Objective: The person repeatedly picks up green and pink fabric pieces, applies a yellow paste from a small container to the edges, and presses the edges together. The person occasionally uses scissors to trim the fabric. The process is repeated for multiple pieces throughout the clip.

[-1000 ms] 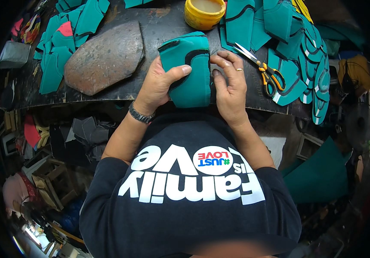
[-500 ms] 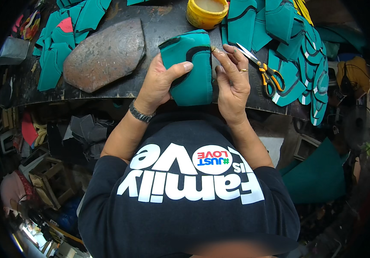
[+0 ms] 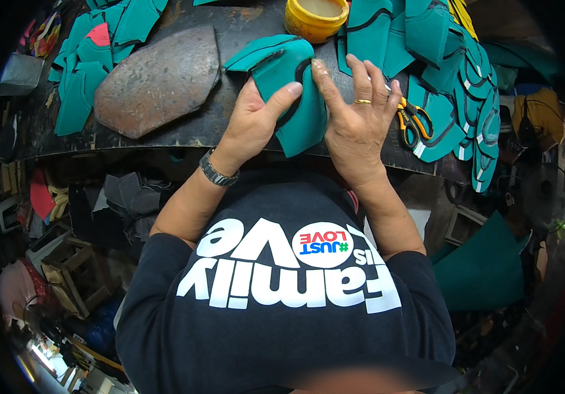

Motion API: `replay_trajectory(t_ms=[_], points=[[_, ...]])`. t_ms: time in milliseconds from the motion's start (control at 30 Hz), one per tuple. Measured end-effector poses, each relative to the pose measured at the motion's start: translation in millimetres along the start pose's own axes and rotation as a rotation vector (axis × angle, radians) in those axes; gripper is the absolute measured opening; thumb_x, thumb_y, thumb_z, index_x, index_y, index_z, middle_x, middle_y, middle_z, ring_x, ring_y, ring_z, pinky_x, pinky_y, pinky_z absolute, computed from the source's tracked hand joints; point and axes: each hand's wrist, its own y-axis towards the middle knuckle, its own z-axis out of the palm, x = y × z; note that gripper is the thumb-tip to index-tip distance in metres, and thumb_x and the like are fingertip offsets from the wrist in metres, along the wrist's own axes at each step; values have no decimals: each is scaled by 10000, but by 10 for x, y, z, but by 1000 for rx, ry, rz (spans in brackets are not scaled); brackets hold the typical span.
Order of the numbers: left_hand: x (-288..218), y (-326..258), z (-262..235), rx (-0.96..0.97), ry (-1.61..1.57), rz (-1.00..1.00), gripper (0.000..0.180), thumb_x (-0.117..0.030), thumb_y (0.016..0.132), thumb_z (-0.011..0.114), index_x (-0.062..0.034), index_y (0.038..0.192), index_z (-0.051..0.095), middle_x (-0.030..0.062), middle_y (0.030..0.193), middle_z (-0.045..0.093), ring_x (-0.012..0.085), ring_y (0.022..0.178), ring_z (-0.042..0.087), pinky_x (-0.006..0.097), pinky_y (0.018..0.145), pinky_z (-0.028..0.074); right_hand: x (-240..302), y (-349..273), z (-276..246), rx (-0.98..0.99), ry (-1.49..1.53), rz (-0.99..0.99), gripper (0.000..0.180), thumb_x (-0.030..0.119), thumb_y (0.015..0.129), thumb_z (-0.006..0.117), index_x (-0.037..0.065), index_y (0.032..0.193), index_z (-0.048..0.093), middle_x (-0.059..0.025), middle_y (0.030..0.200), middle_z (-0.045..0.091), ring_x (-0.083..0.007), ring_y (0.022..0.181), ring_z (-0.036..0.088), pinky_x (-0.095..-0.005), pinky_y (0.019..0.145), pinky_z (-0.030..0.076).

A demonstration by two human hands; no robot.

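Observation:
A teal piece of cut material with a curved black strip is held above the table's front edge. My left hand grips it from the left, thumb on its face and the other fingers hidden behind. At its right side is my right hand, forefinger on the piece by the black strip, the other fingers stretched out and spread. Orange-and-black scissors lie just right of my right hand, their blades partly covered by its fingers.
On the dark table lies a flat brown stone slab. A yellow pot stands at the back. Teal pieces are heaped at the left and right. Below the edge are a wooden stool and a green sheet.
The teal piece has turned and bent, with its upper part now folding out to the left. My right hand has opened its fingers and moved over the scissor blades.

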Motion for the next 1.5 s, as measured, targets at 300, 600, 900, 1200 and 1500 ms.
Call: replay_trajectory(t_ms=[300, 600, 900, 1200, 1500], points=[[71, 47, -75, -79, -4, 30, 349, -168, 1045, 509, -14, 1358, 519, 72, 1276, 619, 139, 1143, 597, 299, 994, 481, -15, -15, -112, 82, 446, -40, 564, -73, 776, 592, 226, 1242, 699, -118, 1338, 544, -305, 1314, 455, -460, 1123, 310], [78, -22, -34, -30, 64, 10, 387, -136, 1031, 523, 13, 1386, 480, 103, 1305, 601, 174, 1180, 585, 327, 1035, 456, -152, 212, 102, 182, 1581, 616, 256, -55, 827, 523, -17, 1039, 662, -51, 1080, 640, -150, 1059, 572, -279, 991, 414], [94, -46, -64, 21, 152, -15, 378, -129, 1035, 523, 10, 1384, 482, 84, 1322, 586, 152, 1194, 564, 317, 1027, 454, -99, 182, 119, 61, 648, 277, 301, -36, 774, 571, 86, 1019, 696, -86, 1015, 597, -230, 973, 547, -352, 891, 416], [158, -58, -32, 67, 36, -64, 406, -92, 1021, 533, 8, 1408, 458, 77, 1344, 573, 149, 1223, 549, 317, 1051, 438, 26, -55, 86, -32, 214, 98, 605, -16, 789, 592, 257, 1327, 642, -141, 1303, 529, -320, 1180, 491, -458, 970, 360], [-205, -104, -199, 51, 302, 84, 484, -31, 959, 592, 27, 1416, 443, 70, 1315, 580, 129, 1206, 529, 307, 1042, 426, 58, 67, -18, -48, 538, -88, 600, -83, 791, 594, 211, 1312, 648, -161, 1346, 510, -330, 1189, 518, -426, 992, 396]])
